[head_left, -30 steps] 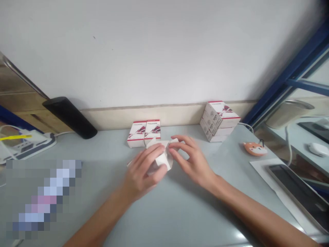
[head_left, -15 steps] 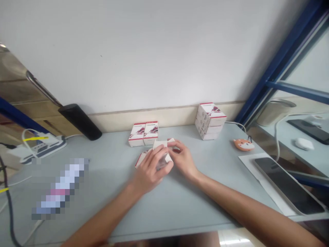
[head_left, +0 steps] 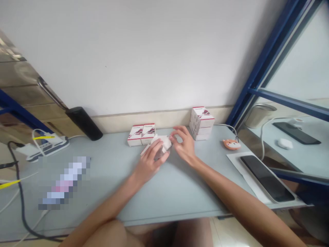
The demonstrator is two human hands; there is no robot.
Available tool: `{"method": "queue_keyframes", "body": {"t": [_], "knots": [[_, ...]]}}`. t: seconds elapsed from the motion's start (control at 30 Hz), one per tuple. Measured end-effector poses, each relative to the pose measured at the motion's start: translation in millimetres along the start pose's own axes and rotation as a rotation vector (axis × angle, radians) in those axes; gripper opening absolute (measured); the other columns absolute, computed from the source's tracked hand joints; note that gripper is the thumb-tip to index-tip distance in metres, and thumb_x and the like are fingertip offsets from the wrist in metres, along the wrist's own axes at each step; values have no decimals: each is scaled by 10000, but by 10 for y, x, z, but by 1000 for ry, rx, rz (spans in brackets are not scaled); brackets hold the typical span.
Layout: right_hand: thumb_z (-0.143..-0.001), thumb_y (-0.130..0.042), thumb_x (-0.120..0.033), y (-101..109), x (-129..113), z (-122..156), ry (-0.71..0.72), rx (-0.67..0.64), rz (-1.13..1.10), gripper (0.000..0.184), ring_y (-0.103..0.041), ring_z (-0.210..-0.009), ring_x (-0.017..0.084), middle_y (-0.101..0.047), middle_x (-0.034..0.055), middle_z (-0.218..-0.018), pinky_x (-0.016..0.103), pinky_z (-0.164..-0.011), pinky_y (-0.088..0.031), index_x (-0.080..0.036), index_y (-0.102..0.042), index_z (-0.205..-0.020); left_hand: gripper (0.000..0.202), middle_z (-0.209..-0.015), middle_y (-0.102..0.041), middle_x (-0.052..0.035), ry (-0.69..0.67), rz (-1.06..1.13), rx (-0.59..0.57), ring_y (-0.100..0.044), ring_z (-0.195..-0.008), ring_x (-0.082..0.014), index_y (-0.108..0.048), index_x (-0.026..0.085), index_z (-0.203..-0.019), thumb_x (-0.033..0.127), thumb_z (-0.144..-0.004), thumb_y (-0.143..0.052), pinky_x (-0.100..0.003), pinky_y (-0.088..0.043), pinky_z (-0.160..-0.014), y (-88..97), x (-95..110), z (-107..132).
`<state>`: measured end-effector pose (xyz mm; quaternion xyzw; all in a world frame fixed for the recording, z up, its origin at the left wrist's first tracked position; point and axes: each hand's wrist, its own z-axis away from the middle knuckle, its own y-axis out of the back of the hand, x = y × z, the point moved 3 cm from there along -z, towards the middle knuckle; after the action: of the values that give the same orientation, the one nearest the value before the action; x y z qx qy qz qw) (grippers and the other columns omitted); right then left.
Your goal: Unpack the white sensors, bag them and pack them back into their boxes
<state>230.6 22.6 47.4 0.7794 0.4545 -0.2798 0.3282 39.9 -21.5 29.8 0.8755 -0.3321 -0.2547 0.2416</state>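
Note:
My left hand (head_left: 150,157) is closed around a small white carton (head_left: 159,153), mostly covered by the fingers. At the carton's right end, white flaps (head_left: 166,144) stick out. My right hand (head_left: 183,145) is beside that end, its thumb and forefinger pinched together; what lies between them is too small to make out. Just behind the left hand, two white-and-red cartons (head_left: 141,134) lie side by side. Part of another carton (head_left: 145,149) shows under the left fingers.
Farther right, similar cartons stand in a stack (head_left: 202,123) against the wall. An orange animal-face case (head_left: 231,144) and a phone (head_left: 267,178) on white paper lie at the right. To the left are a black cylinder (head_left: 84,123), a power strip (head_left: 48,150) and cables.
My right hand has drawn slightly away from the carton's end, and the flaps there show more openly. The view has shifted, so the things at the right appear farther left.

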Motion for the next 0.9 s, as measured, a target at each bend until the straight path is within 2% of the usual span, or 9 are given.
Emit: {"method": "queue_keyframes", "body": {"t": [0.13,0.2,0.3,0.37,0.53,0.63,0.7,0.77,0.9], "knots": [[-906,-581,-302,200,78,-181,-29,144,-205,83,-658,-1047,236,-717,61,-1199,359,-852,-521,-250,-644,-920,576,-1360,-614,-141,74,16,-9,-567,-1412,-296,-550,266,-1265,-99,-820,-547,-461,-564,-1055,17,-53,-5],[-895,-584,-321,302,175,-296,-87,197,-367,79,-645,-877,198,-727,33,-1029,313,-760,-508,-247,-589,-923,550,-1360,-592,-151,85,48,20,-558,-1415,-302,-528,253,-1244,-92,-818,-564,-463,-566,-1050,44,-59,-11],[-847,-607,-318,424,311,-403,-184,285,-491,120,-555,-677,151,-611,-43,-760,256,-637,-461,-253,-532,-914,481,-1362,-584,-165,32,48,22,-510,-1452,-333,-516,239,-1189,-58,-819,-597,-477,-562,-1038,57,0,-43],[-839,-610,-328,482,367,-421,-216,334,-481,134,-524,-649,140,-561,-54,-744,239,-596,-445,-253,-526,-912,429,-1350,-611,-159,-34,22,-19,-489,-1469,-335,-534,240,-1162,-37,-838,-584,-490,-540,-1053,9,77,-100],[-896,-598,-406,614,407,-408,-139,497,-292,182,-526,-666,137,-572,-31,-812,244,-594,-446,-235,-547,-931,321,-1302,-686,-143,-292,0,-72,-600,-1355,-280,-598,227,-1134,-2,-909,-584,-456,-497,-1089,-368,255,-376],[-919,-591,-447,643,416,-421,-136,533,-153,226,-541,-639,146,-581,-27,-775,266,-604,-451,-222,-566,-930,148,-1196,-725,-150,-315,90,-107,-641,-1293,-301,-635,197,-1109,145,-971,-633,-482,-523,-1053,-639,240,-524],[-923,-589,-483,636,427,-431,-164,530,-111,264,-555,-615,152,-599,-21,-773,274,-587,-457,-222,-566,-948,151,-1201,-722,-167,-295,178,-112,-636,-1298,-316,-651,198,-1111,294,-995,-646,-516,-525,-1050,-709,210,-564],[-924,-580,-514,622,438,-434,-199,537,-112,295,-570,-623,160,-615,-11,-789,280,-584,-471,-224,-556,-965,209,-1259,-702,-180,-234,235,-74,-629,-1310,-318,-657,203,-1147,344,-992,-650,-527,-514,-1072,-649,177,-563],[-915,-563,-512,602,406,-416,-237,617,-175,288,-601,-738,177,-607,5,-833,289,-651,-514,-233,-522,-974,212,-1294,-661,-173,-40,409,35,-618,-1303,-293,-638,202,-1186,201,-975,-619,-461,-531,-1066,-282,134,-498]]}}
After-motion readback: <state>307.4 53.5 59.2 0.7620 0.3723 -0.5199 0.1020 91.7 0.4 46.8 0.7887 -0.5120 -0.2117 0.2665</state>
